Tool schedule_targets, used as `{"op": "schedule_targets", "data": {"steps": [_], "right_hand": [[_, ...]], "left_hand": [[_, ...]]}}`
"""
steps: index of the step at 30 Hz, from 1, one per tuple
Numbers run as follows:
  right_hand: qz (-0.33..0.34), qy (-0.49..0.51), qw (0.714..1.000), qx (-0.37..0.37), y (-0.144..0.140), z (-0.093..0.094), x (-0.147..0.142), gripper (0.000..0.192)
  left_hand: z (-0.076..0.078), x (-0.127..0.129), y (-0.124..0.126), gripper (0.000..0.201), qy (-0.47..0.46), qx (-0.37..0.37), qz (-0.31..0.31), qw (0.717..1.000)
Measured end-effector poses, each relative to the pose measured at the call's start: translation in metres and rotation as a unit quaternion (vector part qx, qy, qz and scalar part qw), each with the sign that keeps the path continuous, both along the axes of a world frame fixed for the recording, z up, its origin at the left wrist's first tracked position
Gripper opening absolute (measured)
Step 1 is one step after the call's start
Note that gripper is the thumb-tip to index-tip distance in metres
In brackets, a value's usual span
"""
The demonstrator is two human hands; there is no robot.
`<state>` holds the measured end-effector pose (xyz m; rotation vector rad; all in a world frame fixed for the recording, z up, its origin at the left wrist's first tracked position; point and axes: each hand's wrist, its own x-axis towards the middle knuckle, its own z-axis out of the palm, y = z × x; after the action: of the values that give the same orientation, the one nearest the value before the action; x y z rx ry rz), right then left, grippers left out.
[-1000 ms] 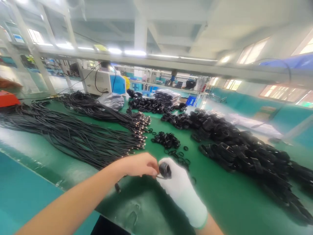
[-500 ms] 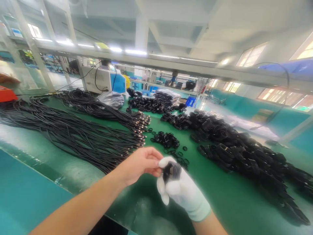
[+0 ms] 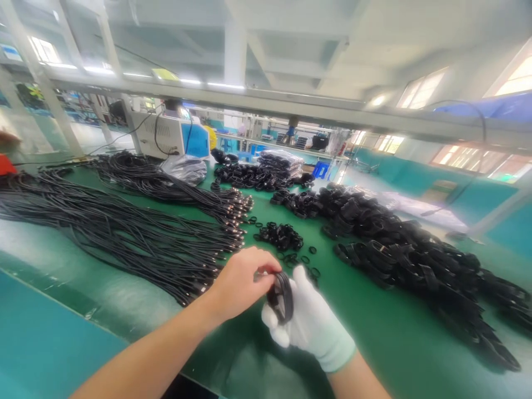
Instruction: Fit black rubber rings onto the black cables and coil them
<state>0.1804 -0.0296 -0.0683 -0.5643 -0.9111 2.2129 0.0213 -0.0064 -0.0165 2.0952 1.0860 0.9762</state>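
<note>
Two hands hold a coiled black cable above a green table.

The gloved right hand [image 3: 310, 324] grips the coiled cable [image 3: 281, 296], and the bare left hand [image 3: 243, 280] pinches its top; a heap of small black rings [image 3: 280, 235] lies just behind on the table [image 3: 374, 332].

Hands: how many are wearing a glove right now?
1. The right hand wears a white glove and holds a coiled black cable. The left hand is bare and pinches the same coil from above. No other hands show.
</note>
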Motion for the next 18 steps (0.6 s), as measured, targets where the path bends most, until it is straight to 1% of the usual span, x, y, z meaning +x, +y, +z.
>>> {"op": "schedule_targets", "data": {"steps": [2, 5, 7, 8, 10, 11, 14, 15, 16, 18], "right_hand": [[-0.022, 0.004, 0.999, -0.033, 0.0, 0.002, -0.003, 0.065], [-0.044, 0.037, 0.995, -0.077, 0.0, 0.0, -0.004, 0.046], [-0.034, 0.063, 0.995, -0.066, 0.0, -0.003, -0.003, 0.036], [-0.026, 0.073, 0.996, -0.05, -0.001, -0.004, -0.002, 0.034], [-0.014, 0.088, 0.996, -0.028, -0.001, -0.004, -0.002, 0.036], [-0.012, 0.093, 0.995, -0.028, -0.001, -0.004, -0.002, 0.04], [-0.017, 0.094, 0.994, -0.053, -0.001, 0.0, -0.006, 0.059], [-0.021, 0.092, 0.994, -0.06, -0.001, 0.001, -0.007, 0.062], [-0.026, 0.089, 0.993, -0.068, -0.001, 0.002, -0.008, 0.061], [-0.032, 0.095, 0.992, -0.079, -0.001, 0.002, -0.008, 0.048]], "left_hand": [[-0.005, -0.003, 0.002, 0.019, -0.004, 0.015, 0.027, 1.0], [-0.01, -0.006, 0.004, 0.019, -0.003, 0.028, 0.051, 0.998], [-0.012, -0.006, 0.005, 0.017, -0.005, 0.02, 0.052, 0.998], [-0.012, -0.006, 0.005, 0.017, -0.011, 0.012, 0.052, 0.999], [-0.012, -0.006, 0.005, 0.016, -0.026, 0.001, 0.053, 0.998], [-0.012, -0.006, 0.005, 0.015, -0.034, -0.001, 0.055, 0.998], [-0.013, -0.006, 0.005, 0.015, -0.042, 0.002, 0.064, 0.997], [-0.014, -0.005, 0.006, 0.015, -0.04, 0.003, 0.065, 0.997], [-0.014, -0.005, 0.006, 0.015, -0.037, 0.004, 0.066, 0.997], [-0.016, -0.004, 0.006, 0.015, -0.032, 0.006, 0.069, 0.997]]}}
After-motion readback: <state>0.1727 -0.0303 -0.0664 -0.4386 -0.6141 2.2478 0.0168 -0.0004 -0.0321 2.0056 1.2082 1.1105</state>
